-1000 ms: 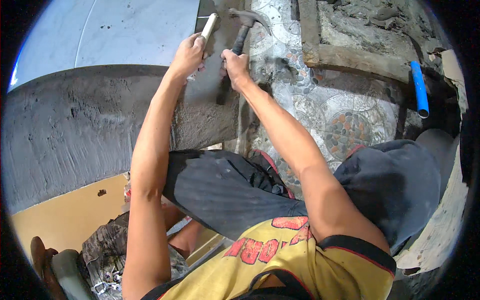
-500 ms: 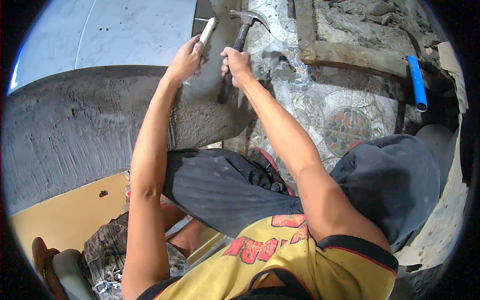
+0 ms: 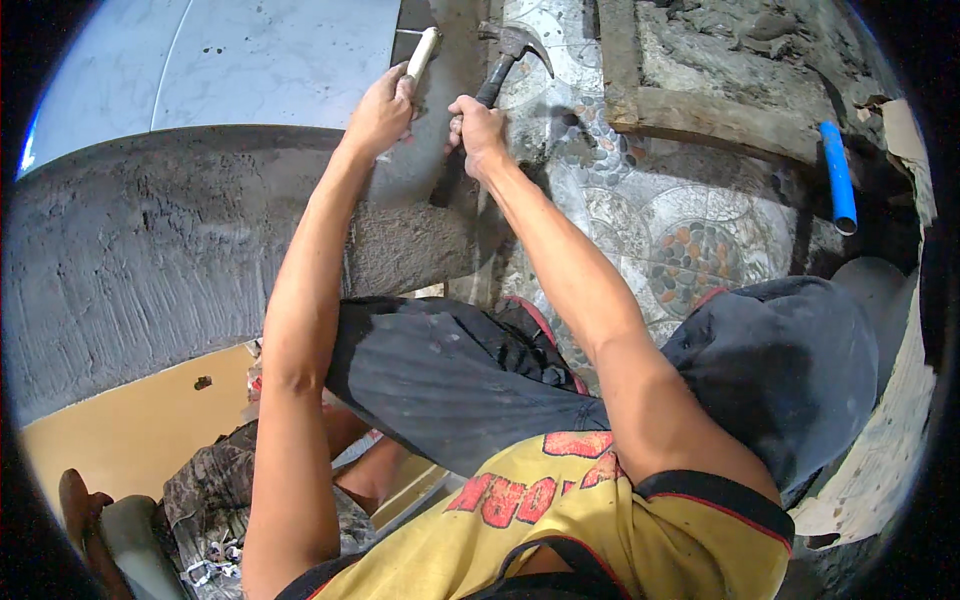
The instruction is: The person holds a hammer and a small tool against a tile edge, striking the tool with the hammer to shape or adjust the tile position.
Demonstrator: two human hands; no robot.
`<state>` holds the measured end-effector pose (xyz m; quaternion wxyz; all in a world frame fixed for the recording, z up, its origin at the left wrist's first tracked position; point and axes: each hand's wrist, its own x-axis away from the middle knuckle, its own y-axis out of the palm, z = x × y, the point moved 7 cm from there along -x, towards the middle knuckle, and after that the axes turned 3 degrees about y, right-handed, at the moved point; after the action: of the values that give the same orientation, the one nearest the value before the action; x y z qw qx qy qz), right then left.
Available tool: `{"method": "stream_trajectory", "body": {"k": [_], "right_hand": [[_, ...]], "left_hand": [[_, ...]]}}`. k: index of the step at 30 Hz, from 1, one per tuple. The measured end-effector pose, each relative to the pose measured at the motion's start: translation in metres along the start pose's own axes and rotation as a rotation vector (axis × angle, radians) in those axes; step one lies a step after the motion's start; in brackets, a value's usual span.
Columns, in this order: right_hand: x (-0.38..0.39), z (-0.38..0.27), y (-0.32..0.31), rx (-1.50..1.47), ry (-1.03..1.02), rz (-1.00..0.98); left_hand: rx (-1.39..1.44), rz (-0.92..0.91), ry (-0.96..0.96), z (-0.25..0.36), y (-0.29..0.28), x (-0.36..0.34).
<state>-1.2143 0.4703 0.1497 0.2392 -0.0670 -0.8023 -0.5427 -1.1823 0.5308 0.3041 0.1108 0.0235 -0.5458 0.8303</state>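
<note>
Closest to you is your yellow shirt (image 3: 500, 540), then your dark trousers (image 3: 450, 360), knees bent & spread, w/ a tan panel (image 3: 140, 420) and some camo cloth (image 3: 215, 490) off to your L, prob on another person. Fwd of the panel, the grey coat (image 3: 160, 250) runs wide on your L, streaked nr you, smoother toward the far side, no tiles on that part. Past your knees, your L hand (image 3: 383, 112) has its fingers wrapped tight round a pale stick (image 3: 423, 52), top end sticking up & away from you; the low end's mostly behind the hand, so can't tell what it meets. Your R hand (image 3: 478, 130), just beside it, is closed round the dark handle of a claw hammer (image 3: 513, 42), head up to the R of the stick's tip, apart from it, so no contact rn. Beyond & L of your L hand, pale tiles (image 3: 260, 60) sit in place w/ a thin joint betw them. Progress-wise, looks part done: tiled on the far side, bare grey nearer you & by your hands; the hammer/stick work seems mid-way, no finished result visible at the stick. To your R there's pebble-patterned flooring (image 3: 690, 210), & further out a blue pipe (image 3: 838, 180), a timber edge (image 3: 715, 118) and rough cement (image 3: 720, 60) behind it
</note>
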Motion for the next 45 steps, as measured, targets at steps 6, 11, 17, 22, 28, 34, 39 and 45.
{"method": "stream_trajectory", "body": {"k": [6,11,17,22,28,34,39,45], "right_hand": [[-0.008,0.012,0.018,0.074,0.096,-0.135],[-0.009,0.017,0.012,-0.040,0.090,-0.077],[-0.009,0.019,0.003,0.123,0.036,-0.051],[-0.008,0.016,-0.001,0.025,0.081,-0.042],[-0.009,0.003,-0.006,0.028,0.006,-0.040],[-0.011,0.005,-0.006,-0.038,-0.002,-0.040],[-0.013,0.022,0.011,0.104,0.111,-0.145],[-0.029,0.024,-0.008,-0.022,0.043,-0.015]], "left_hand": [[-0.048,0.061,0.117,-0.005,-0.005,-0.008],[0.051,0.024,0.023,0.002,-0.001,0.000],[0.034,-0.069,-0.030,-0.002,-0.010,0.000],[-0.007,-0.053,-0.006,-0.001,-0.001,0.003],[-0.069,-0.049,0.014,0.000,0.001,0.005],[-0.082,0.011,-0.010,-0.002,0.003,0.004],[-0.089,0.063,0.050,0.000,0.005,-0.002],[0.020,0.039,0.020,0.016,0.011,-0.003]]}}
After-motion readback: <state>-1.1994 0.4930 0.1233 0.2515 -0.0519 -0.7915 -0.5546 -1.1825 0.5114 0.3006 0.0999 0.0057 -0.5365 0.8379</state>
